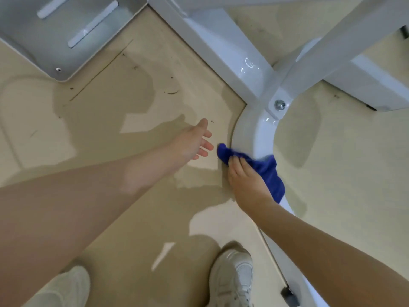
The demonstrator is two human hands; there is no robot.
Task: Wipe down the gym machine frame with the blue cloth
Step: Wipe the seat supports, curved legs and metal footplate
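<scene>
Fingers of the right hand [244,180] grip the blue cloth [263,168] draped over the curved frame tube [254,138] on the floor [132,111]; left hand [192,141] hovers beside, fingers relaxed. No readable writing.

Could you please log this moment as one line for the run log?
right hand presses blue cloth on curved white frame | left hand open, off frame | wiping underway

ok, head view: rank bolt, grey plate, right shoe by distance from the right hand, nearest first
From the right hand, which grips the blue cloth on the curved frame tube:
1. Bolt, just above, at the frame joint.
2. Right shoe, below, on the floor.
3. Grey plate, far upper left.
</scene>
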